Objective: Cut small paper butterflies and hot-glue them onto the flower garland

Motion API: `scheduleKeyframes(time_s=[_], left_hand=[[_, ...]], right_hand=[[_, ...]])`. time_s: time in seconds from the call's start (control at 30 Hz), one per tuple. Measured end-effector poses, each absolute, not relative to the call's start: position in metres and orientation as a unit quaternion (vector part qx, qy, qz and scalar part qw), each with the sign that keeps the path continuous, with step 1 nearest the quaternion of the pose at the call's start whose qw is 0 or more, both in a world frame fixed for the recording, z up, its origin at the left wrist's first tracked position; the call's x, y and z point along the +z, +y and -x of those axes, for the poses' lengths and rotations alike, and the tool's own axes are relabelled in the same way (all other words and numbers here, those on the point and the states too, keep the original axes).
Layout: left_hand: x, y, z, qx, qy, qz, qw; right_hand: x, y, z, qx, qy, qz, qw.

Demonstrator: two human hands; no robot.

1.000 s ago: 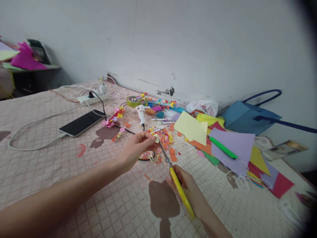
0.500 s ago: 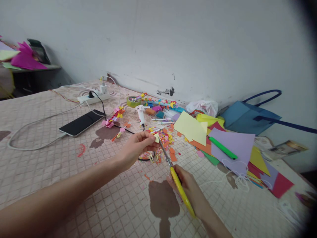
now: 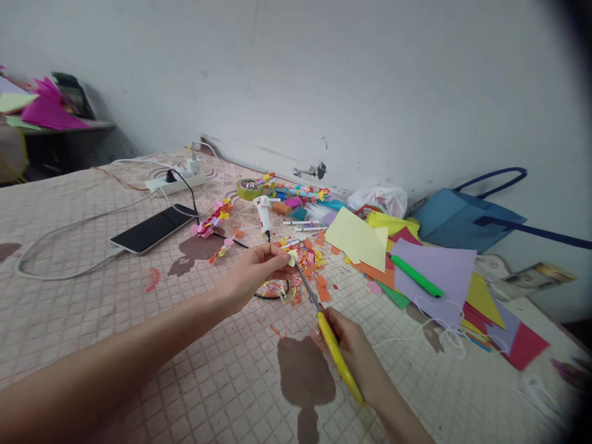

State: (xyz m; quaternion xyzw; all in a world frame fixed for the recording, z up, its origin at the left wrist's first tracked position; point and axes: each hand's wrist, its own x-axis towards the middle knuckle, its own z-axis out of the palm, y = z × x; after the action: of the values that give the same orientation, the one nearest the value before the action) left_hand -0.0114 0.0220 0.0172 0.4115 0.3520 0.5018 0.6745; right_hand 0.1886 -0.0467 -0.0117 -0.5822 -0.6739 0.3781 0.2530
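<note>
You can count one glue gun (image 3: 263,219); nearer to you than it, one pair of scissors (image 3: 328,333); to its left, one smartphone (image 3: 152,229) and one power strip (image 3: 189,180); just beyond it, one roll of tape (image 3: 247,193); and well to its right, one blue tote bag (image 3: 462,216).

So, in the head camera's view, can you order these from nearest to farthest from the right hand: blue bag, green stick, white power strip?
1. Green stick: right of the right hand, lying across lilac paper.
2. Blue bag: farther back, right.
3. White power strip: back left.
</note>
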Motion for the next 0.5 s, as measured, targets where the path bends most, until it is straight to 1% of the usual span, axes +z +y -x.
scheduleKeyframes(time_s=[0.5], left_hand=[[0.016, 0.015, 0.006, 0.505, 0.341, -0.407, 0.68]], right_hand=[[-0.025, -0.046, -0.186, 0.426, -0.648, 0.549, 0.31]])
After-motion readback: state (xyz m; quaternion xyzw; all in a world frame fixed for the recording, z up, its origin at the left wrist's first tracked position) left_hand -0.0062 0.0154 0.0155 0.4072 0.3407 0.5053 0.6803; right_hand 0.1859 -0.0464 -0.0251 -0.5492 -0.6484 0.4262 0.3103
